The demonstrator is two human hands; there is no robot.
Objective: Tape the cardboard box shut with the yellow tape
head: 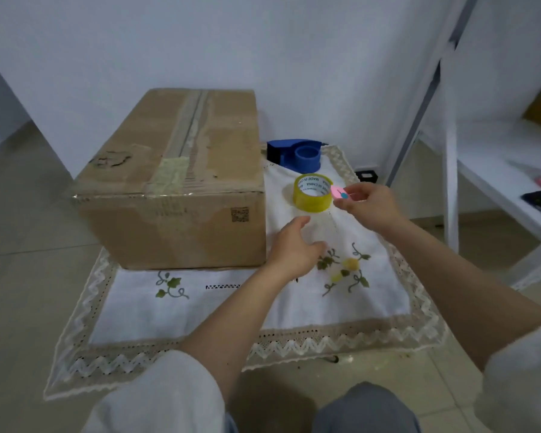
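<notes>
The right hand (367, 206) pinched a small pink cutter (341, 193) beside the yellow tape (312, 192). The left hand (295, 245) was open and empty, the roll at its one o'clock. The cardboard box (181, 179) sat at nine o'clock. The cutter could slip and nick the tape.

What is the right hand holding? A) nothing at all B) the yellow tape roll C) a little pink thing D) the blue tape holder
C: the right hand pinches a small pink object just beside the yellow tape roll, which sits on the cloth by itself, and the blue tape dispenser lies untouched behind it.
</notes>
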